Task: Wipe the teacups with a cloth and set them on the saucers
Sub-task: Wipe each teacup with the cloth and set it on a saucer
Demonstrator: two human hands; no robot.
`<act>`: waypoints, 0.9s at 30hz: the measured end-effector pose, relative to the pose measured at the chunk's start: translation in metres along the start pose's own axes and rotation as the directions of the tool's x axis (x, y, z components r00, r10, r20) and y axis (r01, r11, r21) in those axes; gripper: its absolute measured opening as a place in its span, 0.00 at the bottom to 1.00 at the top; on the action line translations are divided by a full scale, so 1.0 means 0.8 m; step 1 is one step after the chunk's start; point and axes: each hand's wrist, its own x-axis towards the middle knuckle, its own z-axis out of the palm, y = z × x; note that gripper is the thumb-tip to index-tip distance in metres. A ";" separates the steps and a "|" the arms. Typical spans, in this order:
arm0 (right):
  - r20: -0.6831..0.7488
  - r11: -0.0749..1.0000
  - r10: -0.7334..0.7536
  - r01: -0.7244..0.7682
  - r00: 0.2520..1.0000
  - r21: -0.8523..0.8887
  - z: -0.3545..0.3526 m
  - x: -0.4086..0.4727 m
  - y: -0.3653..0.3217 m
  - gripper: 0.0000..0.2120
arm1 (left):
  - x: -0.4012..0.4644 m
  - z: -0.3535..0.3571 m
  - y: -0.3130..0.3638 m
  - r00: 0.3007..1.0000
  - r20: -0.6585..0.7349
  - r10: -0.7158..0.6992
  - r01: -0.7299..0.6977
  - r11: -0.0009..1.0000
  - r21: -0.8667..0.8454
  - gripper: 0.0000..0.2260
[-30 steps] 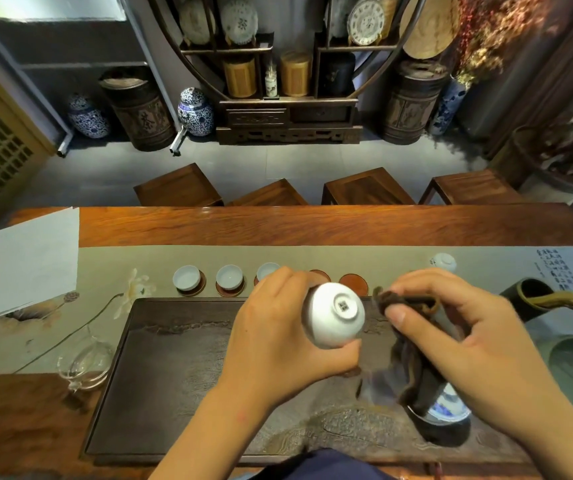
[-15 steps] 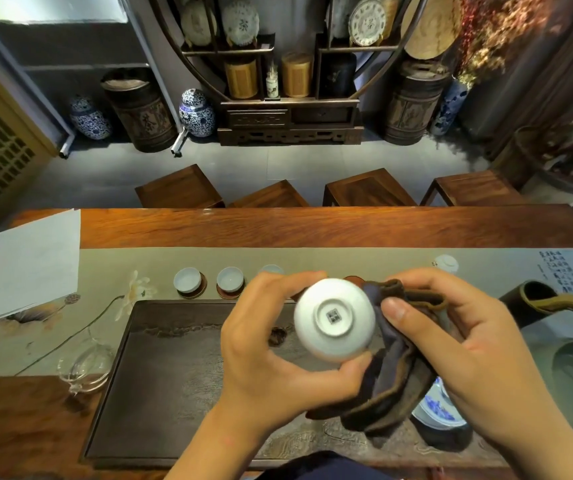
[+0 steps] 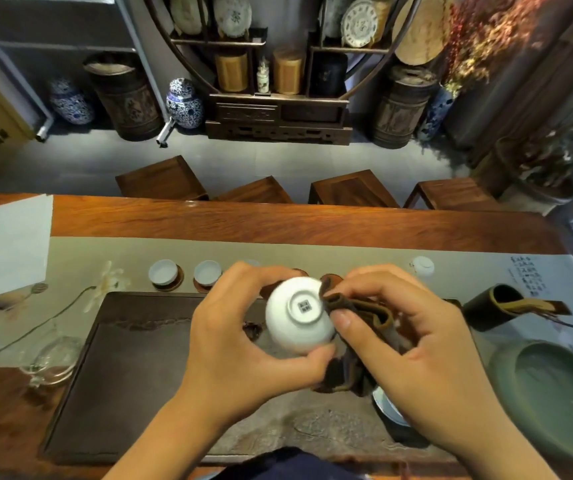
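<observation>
Tea room, head view: long wooden table (image 3: 312, 226) with a pale green runner (image 3: 105, 258) along it and a dark stone tea tray (image 3: 132, 375) set on the near side. Held above the tray, one white teacup (image 3: 299, 315), turned so its foot ring and a small square mark face the camera. Left hand (image 3: 243, 344) grips the cup, fingers curled over its far side and thumb under its near edge. Right hand (image 3: 413, 344) pinches a folded dark brown cloth (image 3: 357, 308), whose upper fold touches the cup's right side; the rest hangs below the hand. On the runner beyond the tray, two white teacups (image 3: 164, 271) (image 3: 207, 271) sit upright on dark round saucers (image 3: 174, 284); further cups and saucers in that row are mostly hidden behind the hands. Far left, a white sheet (image 3: 4, 244). Left of the tray, a clear glass pitcher (image 3: 51, 358). Right, a green ceramic basin (image 3: 555, 400) and a dark holder (image 3: 492, 308) with utensils. Beyond the table, four wooden stools (image 3: 160, 180).
</observation>
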 end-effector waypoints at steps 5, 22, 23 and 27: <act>0.179 1.000 0.022 -0.025 0.984 0.012 -0.007 -0.011 -0.001 0.07 | -0.007 0.000 -0.004 0.993 -0.043 -0.109 0.109 0.994 -0.007 0.22; 0.078 0.987 0.008 0.005 0.997 -0.161 -0.015 0.019 0.000 0.06 | 0.004 0.002 -0.001 0.993 0.112 0.037 -0.042 0.998 0.040 0.24; 0.076 0.988 0.018 -0.006 0.997 -0.152 -0.015 0.017 0.002 0.05 | 0.007 -0.001 -0.004 0.997 0.077 0.002 -0.006 0.999 0.050 0.24; 0.153 0.991 0.035 -0.014 0.988 -0.136 -0.009 0.003 0.010 0.06 | 0.018 -0.014 -0.015 0.997 0.020 -0.079 0.077 0.994 0.079 0.23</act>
